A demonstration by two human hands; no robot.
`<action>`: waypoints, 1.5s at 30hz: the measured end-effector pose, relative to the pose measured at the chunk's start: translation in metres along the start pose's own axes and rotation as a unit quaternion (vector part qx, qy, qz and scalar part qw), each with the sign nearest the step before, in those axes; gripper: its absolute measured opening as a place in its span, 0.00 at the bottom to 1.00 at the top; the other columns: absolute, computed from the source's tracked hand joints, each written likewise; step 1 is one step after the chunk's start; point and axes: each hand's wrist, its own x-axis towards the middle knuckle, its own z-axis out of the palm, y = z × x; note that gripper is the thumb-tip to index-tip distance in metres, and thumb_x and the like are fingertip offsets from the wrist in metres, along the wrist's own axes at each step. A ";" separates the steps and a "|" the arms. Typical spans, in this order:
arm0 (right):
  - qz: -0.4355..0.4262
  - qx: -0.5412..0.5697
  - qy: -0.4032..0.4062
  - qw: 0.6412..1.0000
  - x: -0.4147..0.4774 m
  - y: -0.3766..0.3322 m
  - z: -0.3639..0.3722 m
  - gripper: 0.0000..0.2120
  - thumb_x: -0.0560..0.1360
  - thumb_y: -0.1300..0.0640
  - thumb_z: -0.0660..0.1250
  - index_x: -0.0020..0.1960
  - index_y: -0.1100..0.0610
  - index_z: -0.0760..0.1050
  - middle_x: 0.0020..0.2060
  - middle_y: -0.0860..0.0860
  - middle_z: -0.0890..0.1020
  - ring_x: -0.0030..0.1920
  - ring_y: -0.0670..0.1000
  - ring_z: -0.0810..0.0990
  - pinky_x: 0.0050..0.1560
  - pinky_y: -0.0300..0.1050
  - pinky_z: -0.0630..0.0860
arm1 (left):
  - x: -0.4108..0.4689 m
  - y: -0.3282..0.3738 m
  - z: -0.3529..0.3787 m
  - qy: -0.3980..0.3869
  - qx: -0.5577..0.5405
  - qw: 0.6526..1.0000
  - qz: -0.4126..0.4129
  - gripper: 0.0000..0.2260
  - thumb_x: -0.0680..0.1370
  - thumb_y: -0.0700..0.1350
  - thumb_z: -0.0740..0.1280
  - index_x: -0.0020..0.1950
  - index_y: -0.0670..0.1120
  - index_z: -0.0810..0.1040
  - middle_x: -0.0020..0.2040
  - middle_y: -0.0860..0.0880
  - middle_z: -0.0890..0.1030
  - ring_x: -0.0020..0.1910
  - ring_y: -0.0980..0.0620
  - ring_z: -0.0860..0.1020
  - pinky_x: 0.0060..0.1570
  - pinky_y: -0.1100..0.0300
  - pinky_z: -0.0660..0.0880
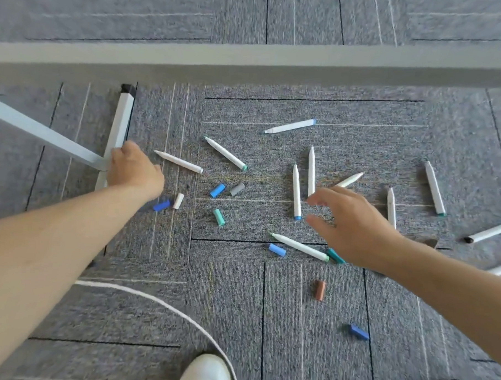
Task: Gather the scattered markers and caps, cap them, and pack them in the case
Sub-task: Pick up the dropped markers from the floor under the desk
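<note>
Eleven or so markers [296, 192] and loose caps [217, 190] are lying scattered over the carpet [238, 304]; the right hand [354, 226] is hovering above them, grip spread apart to pick, while the left hand [132, 167] is curling by the table leg [120, 126], perhaps bracing, grip unreadable.

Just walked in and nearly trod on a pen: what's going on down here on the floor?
A person reaches with both hands over markers and loose caps scattered on the carpet. The right hand is spread open above a few markers, holding nothing. The left hand stretches toward a white marker near the table leg; whether it holds anything is unclear. No case is in view.
</note>
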 end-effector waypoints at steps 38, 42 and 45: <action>0.213 0.621 -0.165 0.736 0.024 -0.046 -0.002 0.15 0.86 0.56 0.58 0.58 0.64 0.80 0.36 0.52 0.77 0.34 0.47 0.74 0.35 0.39 0.74 | -0.086 0.073 0.000 0.015 -0.086 0.732 0.676 0.10 0.79 0.37 0.69 0.61 0.40 0.78 0.55 0.46 0.79 0.46 0.53 0.78 0.53 0.58 0.78; 0.220 0.617 -0.127 0.745 0.026 -0.041 0.005 0.15 0.87 0.57 0.57 0.61 0.62 0.80 0.37 0.51 0.74 0.34 0.46 0.72 0.34 0.39 0.71 | -0.058 0.053 0.001 0.013 -0.177 0.918 0.354 0.09 0.80 0.45 0.69 0.58 0.43 0.75 0.52 0.50 0.76 0.43 0.53 0.76 0.41 0.63 0.75; 0.227 0.600 -0.090 0.762 0.026 -0.042 0.009 0.13 0.86 0.59 0.57 0.60 0.61 0.79 0.42 0.53 0.77 0.38 0.48 0.75 0.39 0.42 0.75 | -0.034 0.037 0.008 -0.033 -0.196 0.979 0.051 0.14 0.79 0.55 0.71 0.50 0.44 0.78 0.47 0.48 0.82 0.37 0.55 0.76 0.32 0.62 0.67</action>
